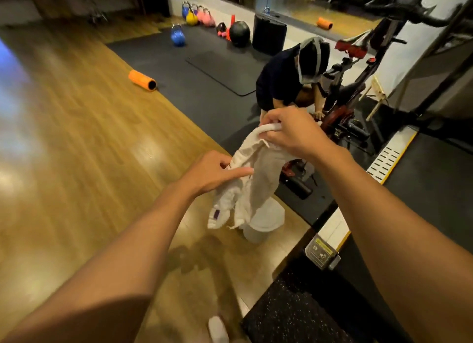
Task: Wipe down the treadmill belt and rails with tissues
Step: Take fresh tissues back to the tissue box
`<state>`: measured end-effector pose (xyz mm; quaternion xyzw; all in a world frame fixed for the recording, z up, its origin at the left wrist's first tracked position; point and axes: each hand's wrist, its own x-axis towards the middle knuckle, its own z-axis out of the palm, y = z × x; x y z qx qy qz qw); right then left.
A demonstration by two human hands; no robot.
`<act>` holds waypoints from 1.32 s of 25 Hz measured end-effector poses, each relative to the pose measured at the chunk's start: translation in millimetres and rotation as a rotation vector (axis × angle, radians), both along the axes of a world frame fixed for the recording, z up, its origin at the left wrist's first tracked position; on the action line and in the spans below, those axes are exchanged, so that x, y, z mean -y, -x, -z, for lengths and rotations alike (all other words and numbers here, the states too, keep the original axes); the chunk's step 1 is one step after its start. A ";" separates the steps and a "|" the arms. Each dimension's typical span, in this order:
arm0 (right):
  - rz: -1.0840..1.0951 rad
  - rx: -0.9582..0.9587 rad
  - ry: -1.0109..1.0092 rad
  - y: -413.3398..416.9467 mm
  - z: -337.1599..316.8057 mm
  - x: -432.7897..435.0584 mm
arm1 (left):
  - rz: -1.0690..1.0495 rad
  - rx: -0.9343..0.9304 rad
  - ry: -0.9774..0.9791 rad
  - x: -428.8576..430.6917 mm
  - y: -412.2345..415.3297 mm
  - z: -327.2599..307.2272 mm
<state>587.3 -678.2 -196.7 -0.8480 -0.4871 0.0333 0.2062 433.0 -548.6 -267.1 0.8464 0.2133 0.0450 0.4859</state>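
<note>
A white cloth (258, 179) with a small purple tag hangs in the air between my hands, above the wooden floor. My right hand (291, 133) grips its top edge, fingers curled round the fabric. Lower down, my left hand (215, 171) pinches a fold of it between thumb and fingers. The treadmill stands to the right, its black belt (432, 179) flanked by a white side rail (391, 156) with slots and a yellow edge. Right under the hanging cloth, a white tissue roll (263, 225) stands on the floor.
Another person (289, 76) crouches ahead beside a red and black exercise bike (345, 107). An orange foam roller (142, 80) lies on the floor to the left. Kettlebells (194, 15), a black ball (239, 33) and dark mats sit farther back. A speckled black mat (289, 314) lies at bottom right.
</note>
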 end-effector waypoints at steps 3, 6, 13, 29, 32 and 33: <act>-0.108 -0.083 0.009 -27.9 -4.6 -71.7 | -0.145 0.172 0.320 -54.8 -33.1 -12.0; -0.139 -0.206 -0.006 -63.4 -13.3 -159.6 | -0.139 0.166 0.213 -127.8 -69.8 -16.5; -0.178 -0.164 -0.058 -134.1 -47.9 -361.5 | -0.215 0.090 -0.009 -321.4 -145.9 -25.3; -0.103 -0.201 0.161 -321.7 -8.6 -673.5 | -0.209 0.271 0.624 -717.3 -446.8 -70.1; 0.146 -0.351 -0.230 -411.8 -10.9 -725.7 | -0.224 0.220 0.659 -772.3 -517.4 -82.6; 0.261 -0.293 -0.322 -443.5 -11.8 -744.8 | -0.212 0.201 0.659 -788.9 -539.3 -87.7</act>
